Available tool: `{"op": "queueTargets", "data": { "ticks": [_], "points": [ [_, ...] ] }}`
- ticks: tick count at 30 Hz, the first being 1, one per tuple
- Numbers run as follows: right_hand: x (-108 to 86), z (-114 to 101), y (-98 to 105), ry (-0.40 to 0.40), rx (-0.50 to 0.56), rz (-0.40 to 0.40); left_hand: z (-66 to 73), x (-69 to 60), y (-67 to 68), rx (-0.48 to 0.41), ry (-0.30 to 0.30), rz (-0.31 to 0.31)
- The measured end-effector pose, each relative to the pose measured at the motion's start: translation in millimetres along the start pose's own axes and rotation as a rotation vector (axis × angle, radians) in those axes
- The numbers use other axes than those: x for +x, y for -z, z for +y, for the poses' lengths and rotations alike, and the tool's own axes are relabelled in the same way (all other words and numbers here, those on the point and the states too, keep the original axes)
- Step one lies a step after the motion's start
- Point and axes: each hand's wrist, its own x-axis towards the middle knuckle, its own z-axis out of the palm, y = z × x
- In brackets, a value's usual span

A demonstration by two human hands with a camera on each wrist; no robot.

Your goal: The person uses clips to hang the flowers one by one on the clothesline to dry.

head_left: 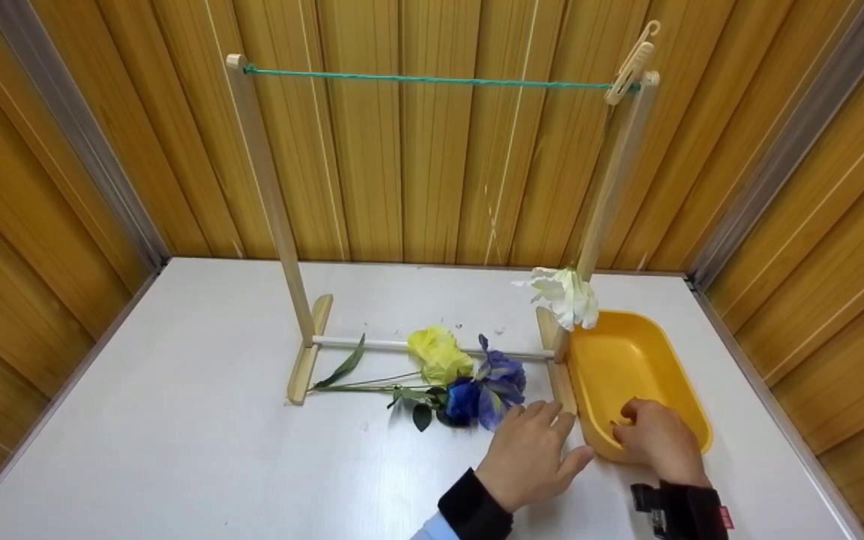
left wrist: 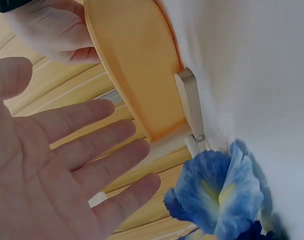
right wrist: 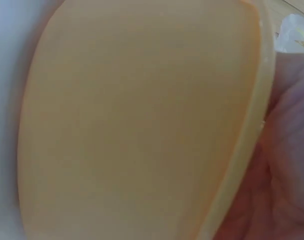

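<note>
My right hand (head_left: pixel 661 435) reaches over the near rim of a yellow plastic basin (head_left: pixel 627 360), fingers bent down inside it. In the right wrist view the basin's wall hides the fingertips, so I cannot tell if they pinch anything. My left hand (head_left: pixel 526 454) hovers beside the basin with fingers extended and spread, the palm bare in the left wrist view. Near its fingertips lie a purple-blue iris (head_left: pixel 503 382), a dark blue rose (head_left: pixel 462 401) and a yellow flower (head_left: pixel 441 354), all artificial. A white flower (head_left: pixel 567 296) hangs head-down below a clothespin (head_left: pixel 631 71).
A wooden frame (head_left: pixel 267 172) stands on the white table (head_left: pixel 177 420), with a green cord (head_left: pixel 432 78) strung between its two posts. The clothespin sits at the cord's right end. Wood-patterned panels (head_left: pixel 432 187) enclose the back and sides.
</note>
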Motion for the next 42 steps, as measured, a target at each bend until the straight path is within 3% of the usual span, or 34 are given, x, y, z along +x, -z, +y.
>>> {"op": "queueTargets", "data": {
  "ticks": [12,18,23,27,35,42],
  "points": [
    [4.6,4.0,-5.5,-0.006,0.014,-0.021,6.6,0.6,-8.3,0.050,-0.033,0.006],
    [6.7,3.8,-6.4,0.036,0.011,0.017,5.3,2.1,-9.2,0.044,-0.018,-0.015],
    [8.3,4.2,-6.1,0.014,0.044,-0.012,3.7,3.2,-9.3,0.047,-0.014,-0.033],
    [8.7,3.9,-5.5,0.018,0.073,0.012,2.9,2.8,-8.9,0.050,-0.012,-0.029],
    [6.3,1.7,-6.3,0.067,0.136,0.154,1.0,1.5,-6.8,0.014,0.020,-0.031],
    [-1.5,-6.4,-6.0,0.139,0.271,0.329,-3.0,1.0,-3.4,-0.021,0.017,0.035]
  ]
}}
